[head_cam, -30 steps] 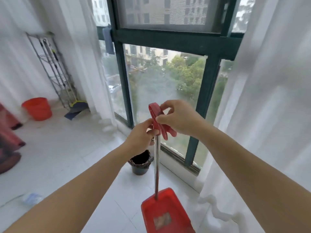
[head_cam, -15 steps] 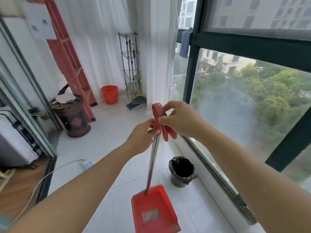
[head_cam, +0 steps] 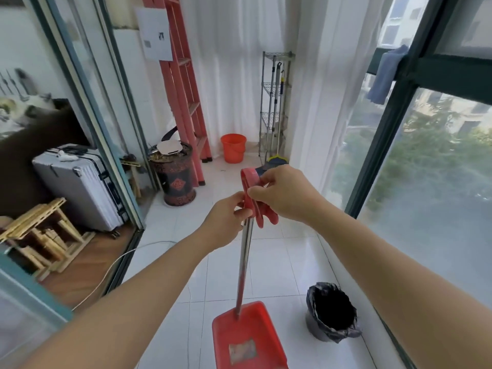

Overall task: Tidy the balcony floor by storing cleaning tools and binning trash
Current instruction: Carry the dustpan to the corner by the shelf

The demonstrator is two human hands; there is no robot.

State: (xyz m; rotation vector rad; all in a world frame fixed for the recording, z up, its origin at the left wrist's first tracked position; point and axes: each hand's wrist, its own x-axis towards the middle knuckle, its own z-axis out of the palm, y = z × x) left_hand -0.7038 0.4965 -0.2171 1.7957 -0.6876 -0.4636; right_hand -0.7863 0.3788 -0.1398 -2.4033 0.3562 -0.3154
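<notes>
A red long-handled dustpan (head_cam: 247, 339) hangs over the white tiled floor, its pan low in the middle of the view and its metal pole rising to a red grip. My left hand (head_cam: 227, 222) pinches the top of the pole just under the grip. My right hand (head_cam: 286, 194) holds the red grip from the right side. A small bin with a black liner (head_cam: 331, 316) stands on the floor to the right of the pan, by the window. A broom (head_cam: 277, 158) leans at a wire rack (head_cam: 274, 102) at the far end.
An orange bucket (head_cam: 233, 147) sits near the rack. A red ladder (head_cam: 186, 89) and a dark round stool (head_cam: 177, 179) stand at the left wall. A white cable (head_cam: 125, 258) crosses the floor by the sliding door frame (head_cam: 106, 129). White curtains and a window line the right.
My view has swung left from the window toward the far end of the balcony. Both hands keep their hold on the dustpan handle. The bin now lies to the pan's right.
</notes>
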